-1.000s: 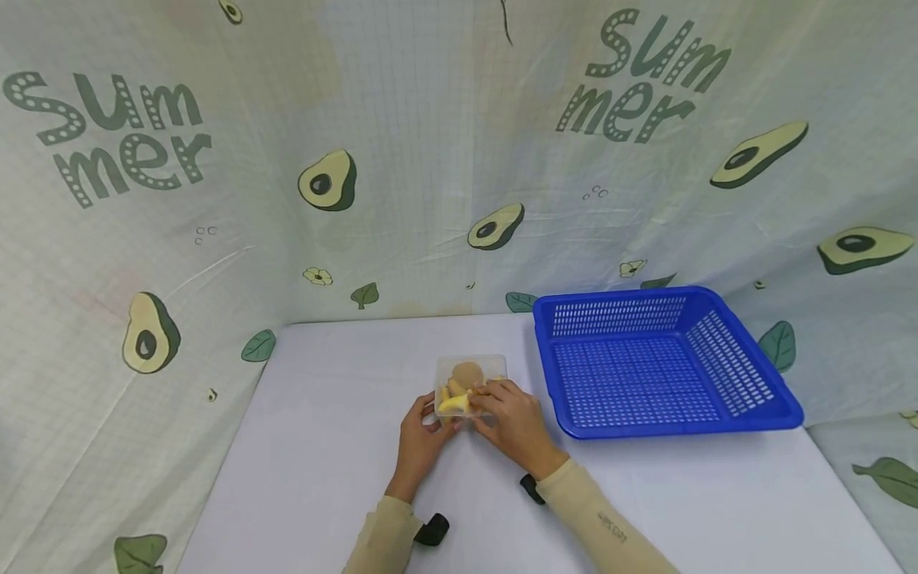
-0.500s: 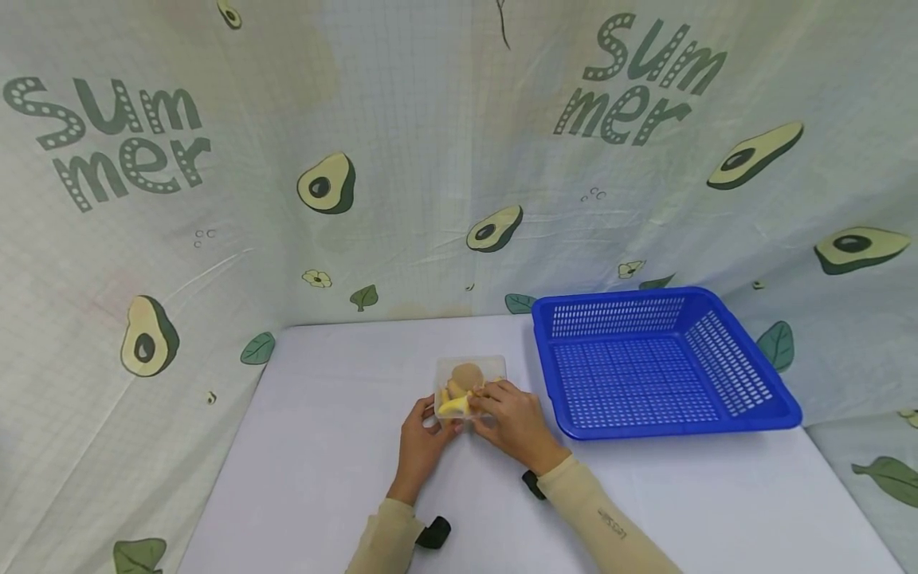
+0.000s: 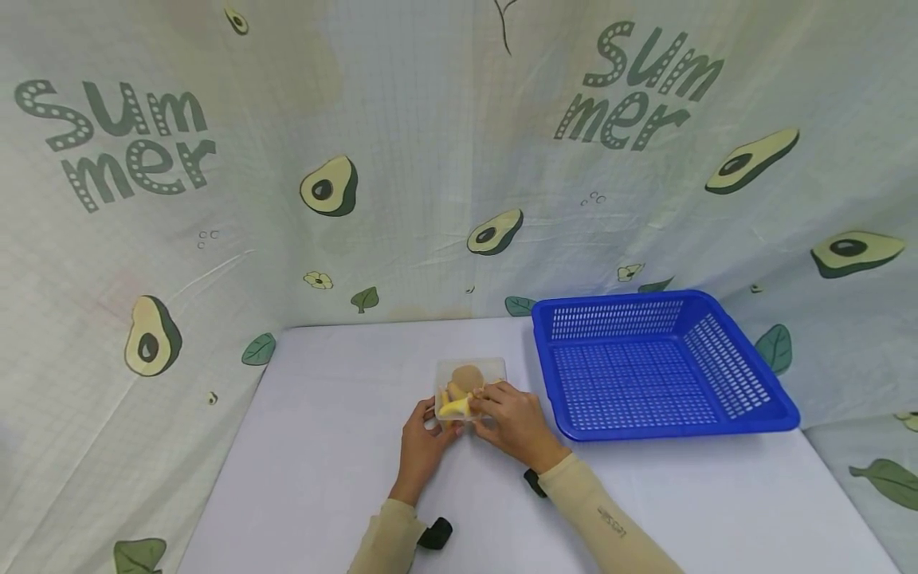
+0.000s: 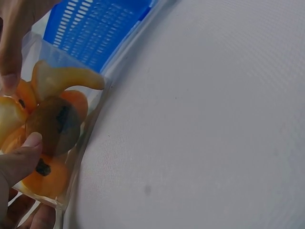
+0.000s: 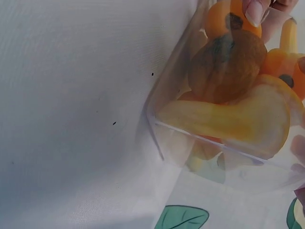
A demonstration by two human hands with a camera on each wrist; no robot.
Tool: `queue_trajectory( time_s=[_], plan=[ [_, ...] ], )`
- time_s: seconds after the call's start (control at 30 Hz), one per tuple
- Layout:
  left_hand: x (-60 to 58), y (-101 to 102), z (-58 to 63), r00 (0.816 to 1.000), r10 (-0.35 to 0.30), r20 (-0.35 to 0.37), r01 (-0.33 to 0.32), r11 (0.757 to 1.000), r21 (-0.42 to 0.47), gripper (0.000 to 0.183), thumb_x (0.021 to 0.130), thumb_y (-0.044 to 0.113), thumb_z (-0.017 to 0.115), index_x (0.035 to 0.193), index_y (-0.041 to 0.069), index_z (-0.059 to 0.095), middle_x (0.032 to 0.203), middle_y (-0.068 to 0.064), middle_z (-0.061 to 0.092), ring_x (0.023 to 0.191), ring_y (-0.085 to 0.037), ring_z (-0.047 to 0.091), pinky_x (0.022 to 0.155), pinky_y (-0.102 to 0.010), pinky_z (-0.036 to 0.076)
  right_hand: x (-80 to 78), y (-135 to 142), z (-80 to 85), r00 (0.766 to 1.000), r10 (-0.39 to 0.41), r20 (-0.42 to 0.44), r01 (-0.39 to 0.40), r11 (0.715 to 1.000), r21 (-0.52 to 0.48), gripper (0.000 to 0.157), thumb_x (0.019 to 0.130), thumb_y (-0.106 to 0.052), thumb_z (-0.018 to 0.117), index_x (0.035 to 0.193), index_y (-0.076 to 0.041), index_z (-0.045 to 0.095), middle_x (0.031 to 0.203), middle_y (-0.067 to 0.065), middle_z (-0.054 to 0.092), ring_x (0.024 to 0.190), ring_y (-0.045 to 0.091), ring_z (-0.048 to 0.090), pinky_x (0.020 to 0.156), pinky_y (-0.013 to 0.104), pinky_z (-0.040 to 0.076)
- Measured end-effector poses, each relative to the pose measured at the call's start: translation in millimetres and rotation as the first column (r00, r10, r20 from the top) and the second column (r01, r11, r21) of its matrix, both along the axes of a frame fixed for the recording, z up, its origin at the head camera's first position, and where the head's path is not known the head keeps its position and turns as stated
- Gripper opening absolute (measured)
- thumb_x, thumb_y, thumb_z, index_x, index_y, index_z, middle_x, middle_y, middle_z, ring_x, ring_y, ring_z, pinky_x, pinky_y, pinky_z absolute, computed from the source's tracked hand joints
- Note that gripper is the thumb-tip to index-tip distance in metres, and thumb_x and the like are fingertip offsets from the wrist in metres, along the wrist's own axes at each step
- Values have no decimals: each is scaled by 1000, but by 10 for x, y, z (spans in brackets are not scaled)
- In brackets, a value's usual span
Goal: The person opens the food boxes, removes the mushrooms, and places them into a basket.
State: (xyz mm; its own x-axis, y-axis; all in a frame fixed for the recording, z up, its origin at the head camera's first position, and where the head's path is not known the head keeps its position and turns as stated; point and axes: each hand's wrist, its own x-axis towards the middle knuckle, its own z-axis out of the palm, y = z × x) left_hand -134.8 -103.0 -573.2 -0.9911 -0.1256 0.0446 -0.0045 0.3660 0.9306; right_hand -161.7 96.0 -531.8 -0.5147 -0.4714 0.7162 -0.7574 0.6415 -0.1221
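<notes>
Head view: gripping clear box [image 3: 495,369] by near-left corner in curled left hand [image 3: 421,448], left of blue basket [image 3: 631,383] on bench [image 3: 330,446]; right hand [image 3: 518,420] bent over box's right side, cannot tell whether gripping.

Left wrist view: left thumb [image 4: 33,140] against wall beside brown round piece [image 4: 53,121].

Right wrist view: same thumb over orange piece [image 5: 217,20], above yellow bulbous piece [image 5: 257,121].

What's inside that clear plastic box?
The clear plastic box holds a brown round piece, several orange rounded pieces and yellow long-necked pieces. The right hand covers some, and they overlap, so the full count cannot be seen.
</notes>
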Motion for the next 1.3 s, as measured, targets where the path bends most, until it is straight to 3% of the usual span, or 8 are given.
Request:
queue_trajectory(
  time_s=[0.47,1.17,1.3],
  plan=[
    [14,19,-17,1000,15,22,-15,999,-30,64,80,4,92,135,-4,60,134,-26,64,124,-42,64,96,-44,64,-16,14,-38,1000,13,-26,-13,999,34,33,65,-19,99,94,-15,83,101,0,79,92,17,73,69,30,67],
    [28,71,-2,1000,25,5,-24,1000,-19,62,80,2,91,134,-1,61,129,-23,67,124,-40,65,99,-44,62,-49,48,37,997,54,-48,-49,995,91,30,68,-24,99,91,-16,82,99,-2,79,91,15,73,69,27,66],
    [38,76,1,1000,26,7,-26,999,-28,60,80,2,91,132,-1,61,130,-24,66,124,-41,65,98,-45,63,-64,44,76,996,60,-66,-55,996,71,30,67,-22,99,91,-15,82,96,-2,79,85,15,73,65,26,65]
  ],
)
